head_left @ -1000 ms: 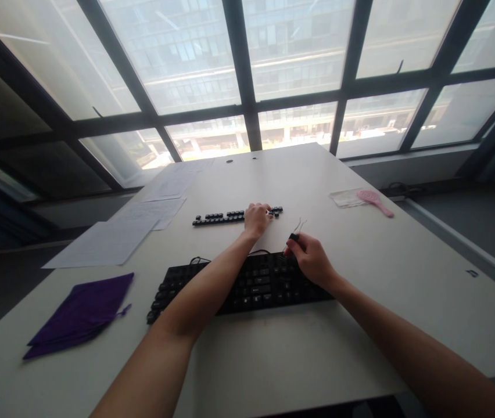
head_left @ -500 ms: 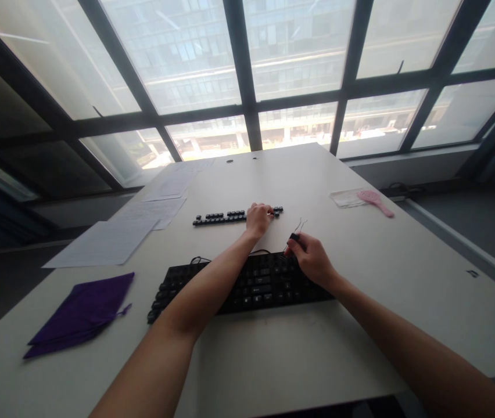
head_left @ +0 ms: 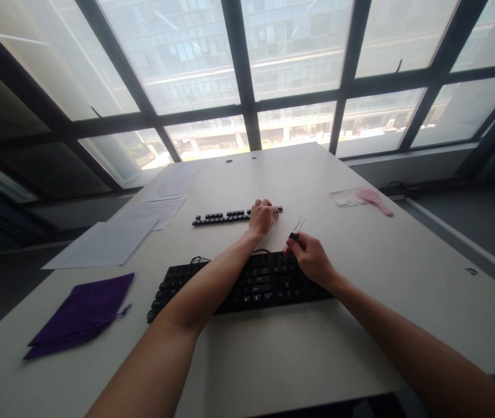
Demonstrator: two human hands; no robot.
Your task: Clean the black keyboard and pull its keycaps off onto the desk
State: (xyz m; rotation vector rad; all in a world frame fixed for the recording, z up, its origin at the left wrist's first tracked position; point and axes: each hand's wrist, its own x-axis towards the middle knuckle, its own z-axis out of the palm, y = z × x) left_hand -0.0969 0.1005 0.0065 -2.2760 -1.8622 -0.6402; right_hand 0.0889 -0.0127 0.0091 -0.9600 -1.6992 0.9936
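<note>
Two rows of loose black keycaps (head_left: 221, 217) lie on the table beyond the black keyboard (head_left: 258, 287). At the right end of these rows is my left hand (head_left: 262, 218), its fingers pinched together on a keycap that they mostly cover. My right hand (head_left: 312, 258) is closed around the dark handle of a wire keycap puller (head_left: 293, 236), whose thin wire prongs point up and away. That hand hovers at the keyboard's back right corner. My left forearm crosses above the keyboard and hides part of its keys.
A purple cloth pouch (head_left: 79, 316) lies to the left on the white table (head_left: 269, 360). Behind it are printed sheets of paper (head_left: 103, 241). On the right, a pink hairbrush (head_left: 373, 200) rests partly over a whitish packet (head_left: 345, 197). Large windows stand beyond the table.
My left hand has shifted slightly right along the keycap rows, uncovering some keycaps on its left and covering one at the right. My right hand with the keycap puller has barely moved.
</note>
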